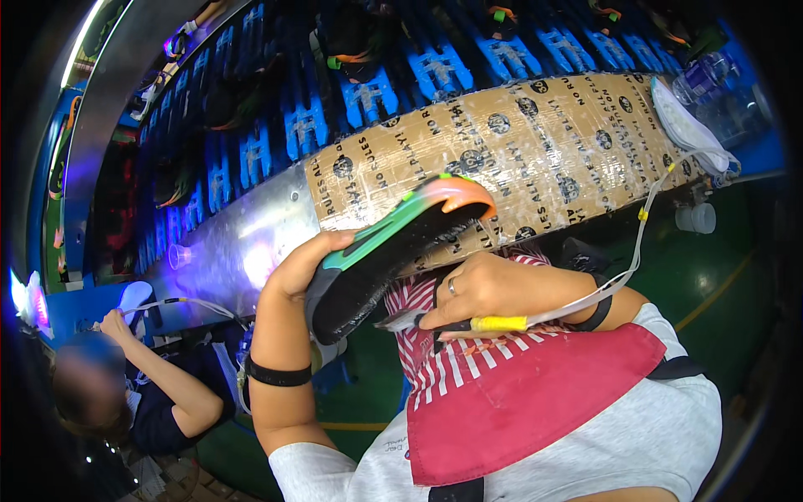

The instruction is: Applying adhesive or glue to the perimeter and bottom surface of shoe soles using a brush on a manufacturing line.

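My left hand [311, 261] grips a shoe sole [368, 276] at its heel end, with the thumb on the side wall. The sole has a green and orange outer wall and a wet-looking black inner face, and is tilted above the bench edge. In my right hand [485, 289] is a brush [499, 324] with a yellow-wrapped handle, held with the fingers closed around it. Its pale bristles sit just below the sole, apart from it. From the handle's end a whitish tube [623, 272] runs up to the right.
Brown printed cardboard [535, 151] covers the bench, beside bare metal [259, 222]. Behind it stand rows of blue racks [439, 69]. A white flat piece [687, 125] lies at the right end, near a clear cup [696, 219]. A co-worker [125, 385] sits at the left.
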